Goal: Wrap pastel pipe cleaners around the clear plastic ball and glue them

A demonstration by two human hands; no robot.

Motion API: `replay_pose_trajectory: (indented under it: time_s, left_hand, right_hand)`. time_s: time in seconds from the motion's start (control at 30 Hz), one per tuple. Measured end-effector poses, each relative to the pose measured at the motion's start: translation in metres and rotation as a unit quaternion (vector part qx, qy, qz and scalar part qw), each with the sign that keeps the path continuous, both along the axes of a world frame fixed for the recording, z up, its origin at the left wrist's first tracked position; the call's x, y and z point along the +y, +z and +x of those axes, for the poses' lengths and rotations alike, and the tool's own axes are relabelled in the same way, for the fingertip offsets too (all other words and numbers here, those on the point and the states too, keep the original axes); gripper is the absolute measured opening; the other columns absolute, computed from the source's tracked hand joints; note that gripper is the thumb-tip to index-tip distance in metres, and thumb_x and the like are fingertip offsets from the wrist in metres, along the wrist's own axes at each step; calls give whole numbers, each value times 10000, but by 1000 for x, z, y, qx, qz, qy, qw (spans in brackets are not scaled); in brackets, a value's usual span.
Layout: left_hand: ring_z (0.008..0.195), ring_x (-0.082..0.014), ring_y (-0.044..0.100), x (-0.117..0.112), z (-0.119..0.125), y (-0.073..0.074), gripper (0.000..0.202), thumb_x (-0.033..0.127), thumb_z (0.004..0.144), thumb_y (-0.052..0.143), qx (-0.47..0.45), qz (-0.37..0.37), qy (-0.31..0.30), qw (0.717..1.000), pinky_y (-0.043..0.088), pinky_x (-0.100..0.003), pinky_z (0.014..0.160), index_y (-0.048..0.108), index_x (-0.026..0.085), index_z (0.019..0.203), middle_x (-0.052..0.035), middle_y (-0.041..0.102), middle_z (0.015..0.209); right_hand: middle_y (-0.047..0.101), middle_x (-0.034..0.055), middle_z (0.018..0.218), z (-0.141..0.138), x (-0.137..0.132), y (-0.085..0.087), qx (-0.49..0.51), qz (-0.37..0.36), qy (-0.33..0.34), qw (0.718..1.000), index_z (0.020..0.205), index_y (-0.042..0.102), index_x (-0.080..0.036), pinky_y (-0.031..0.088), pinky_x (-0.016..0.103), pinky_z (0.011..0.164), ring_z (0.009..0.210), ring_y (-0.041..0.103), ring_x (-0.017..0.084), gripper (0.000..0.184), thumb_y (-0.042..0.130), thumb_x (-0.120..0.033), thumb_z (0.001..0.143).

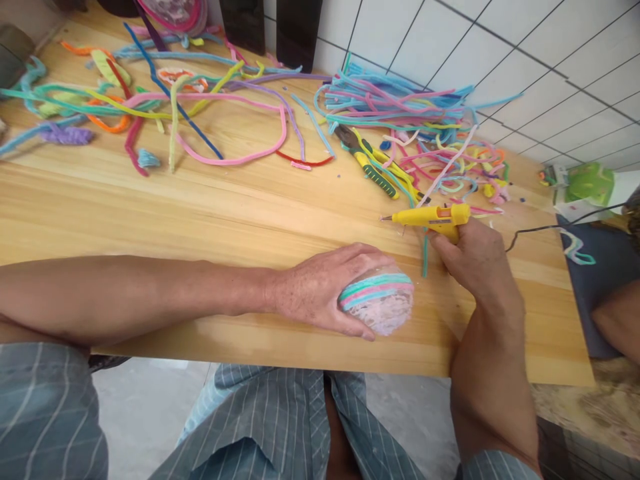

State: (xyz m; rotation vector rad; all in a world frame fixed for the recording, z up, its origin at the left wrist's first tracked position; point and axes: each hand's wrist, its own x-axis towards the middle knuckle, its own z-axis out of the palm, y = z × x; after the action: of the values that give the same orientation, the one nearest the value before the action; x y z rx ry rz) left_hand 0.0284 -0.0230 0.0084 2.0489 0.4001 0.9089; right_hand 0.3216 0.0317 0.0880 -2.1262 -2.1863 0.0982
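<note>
Head view: the dark print on the yellow glue gun [431, 215] is too small to read; the right hand [476, 259] has its fingers curled around the grip. On the wooden table [240, 207], the left hand [325, 283], thumb and fingers spread, clasps a whitish ball [383, 312] banded in 3 colours: green, pink and blue.

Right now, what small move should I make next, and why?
Perhaps bring the yellow glue gun to the ball, beside its pipe-cleaner stripes: the right hand holds the gun with its nozzle off the ball, while the left hand grips the ball, whose near part has no stripes.
</note>
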Motion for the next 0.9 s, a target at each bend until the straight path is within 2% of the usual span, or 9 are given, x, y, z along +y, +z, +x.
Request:
replay_pose_trajectory:
  time_s: [0.17,0.3,0.47,0.7,0.9]
  left_hand:
    - [1497,-393,625,0,0,-2,976,596,885,921,0,15,2,1000,539,-600,1273,444,216,1646,-226,647,1584]
    - [1511,-397,617,0,0,-1,969,605,881,921,5,1,2,1000,528,-612,1283,458,226,1643,-221,646,1590]
    - [1517,-403,614,0,0,0,990,620,853,940,12,-16,-3,1000,525,-619,1284,475,241,1640,-215,649,1588]
    - [1493,-399,624,0,0,-1,986,590,872,933,2,16,2,1000,542,-604,1272,452,205,1642,-232,651,1572]
    - [1486,-392,631,0,0,1,946,653,917,876,1,10,4,1000,543,-607,1268,460,209,1641,-229,656,1561]
  right_hand:
    - [731,150,878,0,0,0,10,3,6,1000,846,516,-286,454,426,778,858,653,330,156,605,-413,859]
    - [722,154,873,0,-2,1,3,-3,2,1000,841,510,-287,472,434,787,888,670,337,169,601,-427,870]
    - [696,121,783,1,-1,2,25,4,11,1000,846,531,-293,466,441,778,825,644,329,163,611,-433,869]
    - [726,163,910,2,1,-1,-18,-10,-1,1000,848,504,-283,441,420,779,874,653,330,156,593,-409,871]
    - [714,138,859,9,3,-7,-14,7,12,1000,812,482,-299,442,416,749,840,633,320,178,617,-405,859]
